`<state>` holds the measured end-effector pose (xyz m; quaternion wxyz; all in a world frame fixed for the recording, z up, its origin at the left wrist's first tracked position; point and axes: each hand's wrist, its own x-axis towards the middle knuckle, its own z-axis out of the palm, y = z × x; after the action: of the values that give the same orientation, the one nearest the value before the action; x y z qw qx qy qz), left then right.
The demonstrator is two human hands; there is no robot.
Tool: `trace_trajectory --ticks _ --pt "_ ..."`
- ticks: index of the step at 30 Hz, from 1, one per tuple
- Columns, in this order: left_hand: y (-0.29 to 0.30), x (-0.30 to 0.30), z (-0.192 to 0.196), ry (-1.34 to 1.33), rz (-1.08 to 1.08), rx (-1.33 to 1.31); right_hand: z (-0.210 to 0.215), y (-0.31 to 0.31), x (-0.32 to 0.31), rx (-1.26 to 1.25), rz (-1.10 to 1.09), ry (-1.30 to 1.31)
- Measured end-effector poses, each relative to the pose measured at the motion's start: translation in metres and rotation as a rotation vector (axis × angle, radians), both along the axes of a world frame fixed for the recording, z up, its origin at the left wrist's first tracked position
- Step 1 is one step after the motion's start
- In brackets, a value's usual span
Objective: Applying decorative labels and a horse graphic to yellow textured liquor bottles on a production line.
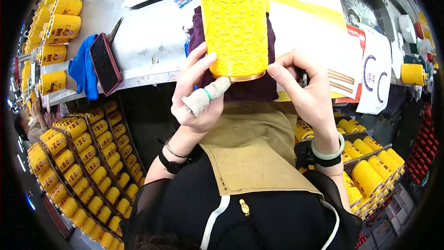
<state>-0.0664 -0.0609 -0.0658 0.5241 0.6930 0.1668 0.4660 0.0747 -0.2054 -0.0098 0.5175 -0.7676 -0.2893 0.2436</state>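
A bright yellow cylindrical canister [236, 23] with a raised scroll pattern lies on a folded dark purple cloth [252, 93] at the table's near edge. A thin copper-coloured rim [247, 78] rings its near end. My left hand [194, 95] grips the canister's lower left side, fingers along the wall. A whitish cloth finger cover [203, 100] with a green band wraps its thumb, which presses at the rim. My right hand [307, 88] is at the lower right of the rim, thumb tip by the edge and fingers curled in. What those fingers hold, if anything, is hidden.
Left on the table are a phone [105, 64], a blue cloth [84, 71] and several yellow canisters. To the right lie brown strips [341, 82] and a white sheet with dark curved pieces [373, 71]. Racks of yellow canisters [88, 157] stand on both sides below.
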Motion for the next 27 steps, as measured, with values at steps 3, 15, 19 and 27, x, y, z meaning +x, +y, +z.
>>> trace_trajectory --ticks 3,15,19,27 --pt "0.001 -0.002 -0.001 0.038 0.005 0.073 0.002 0.008 -0.007 0.033 -0.011 0.164" --pt "0.01 0.003 0.017 0.188 -0.015 0.763 -0.01 0.004 -0.012 0.132 -0.041 0.244" --pt "0.018 0.012 0.032 0.197 -0.145 0.721 0.001 0.005 -0.012 0.18 -0.04 0.333" --pt "0.017 -0.002 0.007 0.095 -0.066 0.295 0.005 -0.003 -0.007 0.168 -0.143 0.229"
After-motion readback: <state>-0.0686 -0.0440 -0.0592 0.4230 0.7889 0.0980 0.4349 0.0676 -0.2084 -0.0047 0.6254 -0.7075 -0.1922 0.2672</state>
